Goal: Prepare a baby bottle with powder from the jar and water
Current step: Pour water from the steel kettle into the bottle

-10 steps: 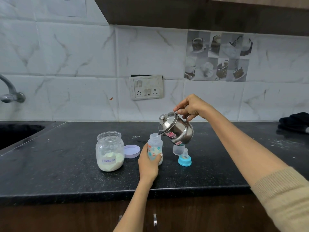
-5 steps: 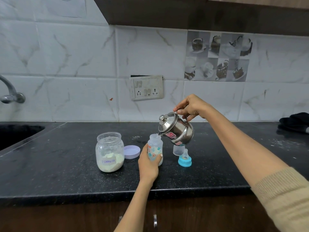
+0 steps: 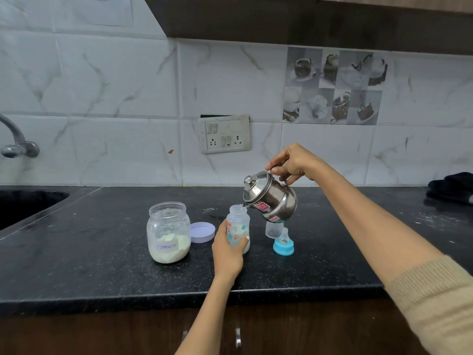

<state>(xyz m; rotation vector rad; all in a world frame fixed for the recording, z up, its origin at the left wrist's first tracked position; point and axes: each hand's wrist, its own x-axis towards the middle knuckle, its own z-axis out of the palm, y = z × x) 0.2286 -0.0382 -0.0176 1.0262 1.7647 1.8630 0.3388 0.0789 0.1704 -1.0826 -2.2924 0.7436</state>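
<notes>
Bottle (image 3: 238, 228) in left hand (image 3: 226, 253) grip, right hand (image 3: 294, 161) gripping tilted kettle (image 3: 271, 197) above

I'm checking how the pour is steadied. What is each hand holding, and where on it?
The left hand grips the baby bottle around its lower body. The right hand holds the tilted steel kettle by its top handle.

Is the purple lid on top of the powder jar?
No, the purple lid lies flat on the counter beside the open jar.
</notes>
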